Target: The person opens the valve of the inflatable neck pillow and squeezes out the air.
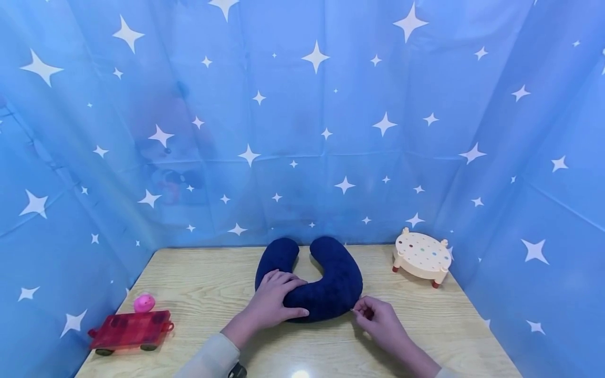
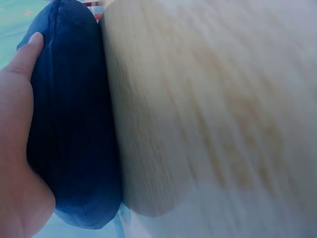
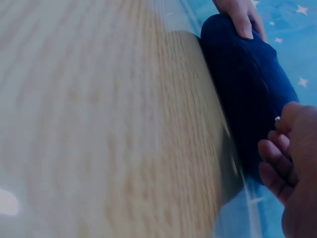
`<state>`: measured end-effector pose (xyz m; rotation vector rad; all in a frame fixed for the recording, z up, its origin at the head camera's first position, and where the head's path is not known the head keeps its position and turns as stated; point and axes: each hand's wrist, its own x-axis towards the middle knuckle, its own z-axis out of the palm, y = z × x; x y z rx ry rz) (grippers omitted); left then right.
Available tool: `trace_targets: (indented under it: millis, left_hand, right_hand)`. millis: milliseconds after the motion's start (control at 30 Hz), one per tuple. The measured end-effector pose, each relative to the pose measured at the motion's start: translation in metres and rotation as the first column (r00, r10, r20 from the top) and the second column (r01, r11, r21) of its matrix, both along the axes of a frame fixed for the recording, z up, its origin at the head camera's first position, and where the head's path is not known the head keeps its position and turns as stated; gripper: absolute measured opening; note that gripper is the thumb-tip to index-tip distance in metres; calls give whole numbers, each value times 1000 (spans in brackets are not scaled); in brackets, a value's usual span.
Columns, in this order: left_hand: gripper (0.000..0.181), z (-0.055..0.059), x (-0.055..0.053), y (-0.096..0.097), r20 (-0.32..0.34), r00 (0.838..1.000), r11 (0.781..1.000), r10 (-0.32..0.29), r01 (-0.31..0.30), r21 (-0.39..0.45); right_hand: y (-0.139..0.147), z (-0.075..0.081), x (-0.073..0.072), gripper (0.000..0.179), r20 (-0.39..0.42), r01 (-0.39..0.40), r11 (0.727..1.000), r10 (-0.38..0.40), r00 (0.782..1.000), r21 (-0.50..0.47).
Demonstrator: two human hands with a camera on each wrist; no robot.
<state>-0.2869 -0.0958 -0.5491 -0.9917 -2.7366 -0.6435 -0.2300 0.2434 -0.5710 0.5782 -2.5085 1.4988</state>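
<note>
A dark blue U-shaped neck pillow (image 1: 326,294) lies on the wooden table with its opening toward the back curtain. My left hand (image 1: 278,298) holds its left curve, fingers over the top and thumb along the front side. In the left wrist view, that thumb (image 2: 33,47) lies beside a seam running along the pillow (image 2: 79,124). At the pillow's right front edge, my right hand (image 1: 378,320) pinches a small pale zipper pull (image 3: 277,119) between thumb and forefinger. The other fingers (image 3: 277,158) of that hand are curled in.
A red transparent toy cart (image 1: 132,329) with dark wheels stands at the table's left edge, with a pink toy (image 1: 144,303) just behind it. A small cream dotted stool (image 1: 422,254) stands at the back right. Blue star-patterned curtains (image 1: 293,126) enclose the table (image 1: 203,278).
</note>
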Motion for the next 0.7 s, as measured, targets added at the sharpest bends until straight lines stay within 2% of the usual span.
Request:
trace_targets:
  millis: [133, 300, 500, 700]
  left_hand:
    - [71, -1, 0, 0, 4, 1000, 1000, 0, 0, 5]
    - [75, -6, -1, -2, 19, 999, 1000, -27, 27, 11]
    - [72, -11, -2, -5, -19, 995, 995, -98, 98, 28]
    - [63, -10, -3, -8, -67, 980, 982, -185, 186, 9]
  right_hand:
    - [-3, -1, 0, 17, -48, -58, 998, 58, 997, -5]
    - [-7, -2, 1, 14, -79, -93, 996, 93, 993, 6]
    - [-11, -4, 1, 11, -78, -117, 993, 116, 990, -6]
    - [-15, -3, 1, 13, -83, -123, 992, 121, 989, -17]
